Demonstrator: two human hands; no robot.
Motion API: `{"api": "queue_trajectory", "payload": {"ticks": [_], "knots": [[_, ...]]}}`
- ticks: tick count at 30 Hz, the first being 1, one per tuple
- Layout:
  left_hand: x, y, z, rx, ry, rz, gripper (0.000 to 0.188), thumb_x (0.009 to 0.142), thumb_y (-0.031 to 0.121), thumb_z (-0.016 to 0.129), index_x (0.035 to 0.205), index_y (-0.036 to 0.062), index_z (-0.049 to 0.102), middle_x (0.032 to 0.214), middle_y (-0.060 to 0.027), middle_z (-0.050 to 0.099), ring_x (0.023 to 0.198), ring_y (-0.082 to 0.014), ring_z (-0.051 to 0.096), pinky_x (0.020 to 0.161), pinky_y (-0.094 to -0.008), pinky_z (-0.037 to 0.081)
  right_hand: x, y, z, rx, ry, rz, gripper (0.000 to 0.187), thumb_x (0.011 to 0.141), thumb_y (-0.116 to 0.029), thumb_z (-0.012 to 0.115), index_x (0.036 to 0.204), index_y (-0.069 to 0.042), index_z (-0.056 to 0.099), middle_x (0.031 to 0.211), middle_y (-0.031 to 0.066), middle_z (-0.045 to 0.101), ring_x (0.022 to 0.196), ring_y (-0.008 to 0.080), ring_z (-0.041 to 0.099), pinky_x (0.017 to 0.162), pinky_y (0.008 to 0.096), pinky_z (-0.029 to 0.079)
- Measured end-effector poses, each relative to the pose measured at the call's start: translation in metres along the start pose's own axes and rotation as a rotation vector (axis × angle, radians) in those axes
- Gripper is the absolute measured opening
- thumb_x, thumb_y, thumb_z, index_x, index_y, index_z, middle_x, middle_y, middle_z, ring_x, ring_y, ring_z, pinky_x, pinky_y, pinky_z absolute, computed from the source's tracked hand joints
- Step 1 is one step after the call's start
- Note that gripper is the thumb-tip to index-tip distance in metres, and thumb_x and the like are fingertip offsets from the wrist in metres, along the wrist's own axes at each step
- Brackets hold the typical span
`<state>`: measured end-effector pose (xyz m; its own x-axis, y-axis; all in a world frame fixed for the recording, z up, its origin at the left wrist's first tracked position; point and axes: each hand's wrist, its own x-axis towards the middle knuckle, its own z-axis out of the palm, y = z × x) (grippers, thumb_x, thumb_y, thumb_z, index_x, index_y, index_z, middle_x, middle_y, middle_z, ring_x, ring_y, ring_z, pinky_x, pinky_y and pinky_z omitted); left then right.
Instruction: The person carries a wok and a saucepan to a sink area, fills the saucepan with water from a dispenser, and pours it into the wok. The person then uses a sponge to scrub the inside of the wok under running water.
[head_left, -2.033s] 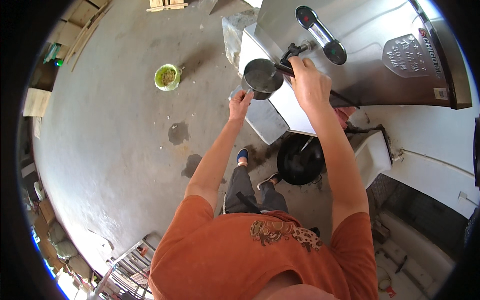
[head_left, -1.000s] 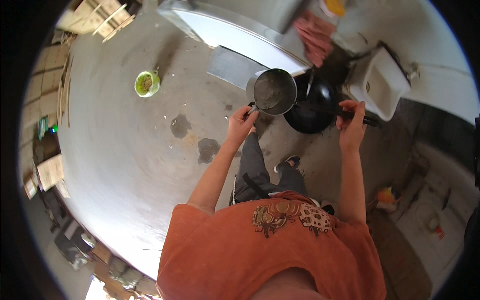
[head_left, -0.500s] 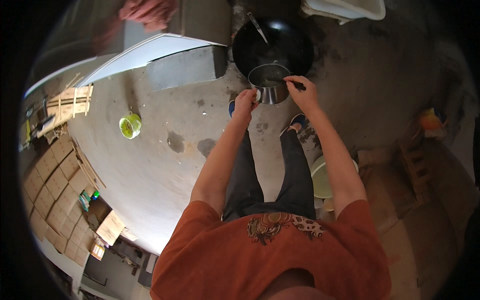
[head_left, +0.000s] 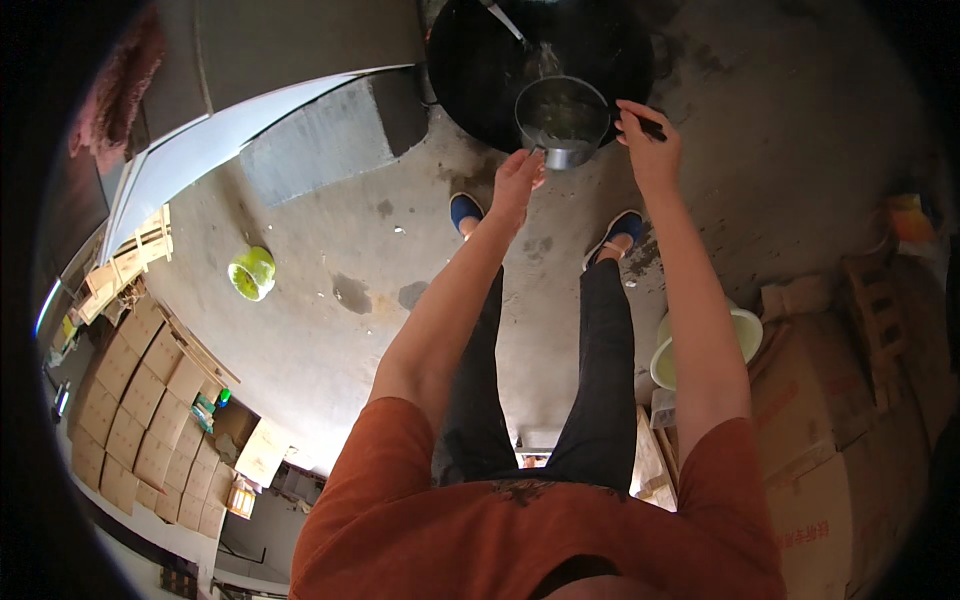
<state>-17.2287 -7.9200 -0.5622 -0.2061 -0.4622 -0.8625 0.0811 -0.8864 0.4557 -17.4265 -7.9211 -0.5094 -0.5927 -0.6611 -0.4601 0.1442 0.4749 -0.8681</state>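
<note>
My left hand (head_left: pixel 517 183) is closed on the handle of a metal pot (head_left: pixel 568 157), held over a large black wok (head_left: pixel 465 85). The pot tips away from me, and clear liquid seems to run from its far rim into the wok. Something dark greenish shows inside the pot. Just right of the rim, my right hand (head_left: pixel 655 160) is closed around a dark-handled utensil (head_left: pixel 650 128); its far end cannot be made out. A metal-handled utensil (head_left: pixel 505 20) leans in the wok.
A grey block (head_left: pixel 320 140) stands left of the wok. On the concrete floor sits a yellow-green bucket (head_left: pixel 254 272). A pale green basin (head_left: pixel 745 335) is beside my right arm. Cardboard boxes stand at right (head_left: pixel 800 400) and far left (head_left: pixel 150 400).
The pot has moved forward, farther over the wok, and tipped away from me. My right hand has drawn back to the right of the pot with the utensil. My view has shifted too.
</note>
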Motion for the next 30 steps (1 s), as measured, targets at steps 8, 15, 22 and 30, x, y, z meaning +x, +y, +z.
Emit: {"api": "queue_trajectory", "payload": {"ticks": [8, 15, 22, 30], "knots": [[0.025, -0.002, -0.020, 0.206, -0.053, 0.467, 0.011, 0.091, 0.019, 0.057, 0.086, 0.0089, 0.055, 0.072, 0.0070, 0.046, 0.065, -0.0042, 0.038, 0.060, -0.0217, 0.033, -0.001, 0.003, -0.003, 0.085, 0.068, 0.425, 0.021, 0.089, -0.015, 0.060, 0.104, -0.002, 0.066, 0.093, 0.0083, 0.065, 0.081, 0.0161, 0.065, 0.070, 0.0243, 0.053], [0.042, 0.015, -0.045, 0.618, 0.148, 0.863, 0.012, 0.085, 0.011, 0.063, 0.089, 0.0038, 0.055, 0.074, -0.0081, 0.050, 0.067, -0.0205, 0.047, 0.060, -0.0310, 0.038, 0.024, 0.022, 0.031, 0.805, -0.068, 0.299, 0.029, 0.090, -0.013, 0.058, 0.115, 0.001, 0.056, 0.101, 0.0113, 0.061, 0.090, 0.0201, 0.062, 0.080, 0.0295, 0.054], [0.047, 0.051, -0.055, 0.955, 0.254, 1.192, 0.010, 0.080, 0.010, 0.064, 0.085, 0.0046, 0.056, 0.078, -0.0108, 0.055, 0.076, -0.0321, 0.050, 0.068, -0.0391, 0.040, -0.009, 0.039, 0.020, 0.616, -0.005, 0.450, 0.027, 0.090, -0.010, 0.056, 0.113, 0.002, 0.056, 0.099, 0.0141, 0.061, 0.087, 0.0219, 0.063, 0.079, 0.0327, 0.055], [0.041, 0.059, -0.062, 1.142, 0.289, 1.258, 0.008, 0.081, 0.012, 0.061, 0.083, 0.0049, 0.058, 0.081, -0.0120, 0.058, 0.084, -0.0352, 0.055, 0.075, -0.0414, 0.041, -0.014, 0.064, 0.036, 0.742, 0.006, 0.546, 0.027, 0.090, -0.011, 0.056, 0.111, 0.005, 0.055, 0.096, 0.0149, 0.062, 0.086, 0.0248, 0.064, 0.080, 0.0319, 0.056]]}}
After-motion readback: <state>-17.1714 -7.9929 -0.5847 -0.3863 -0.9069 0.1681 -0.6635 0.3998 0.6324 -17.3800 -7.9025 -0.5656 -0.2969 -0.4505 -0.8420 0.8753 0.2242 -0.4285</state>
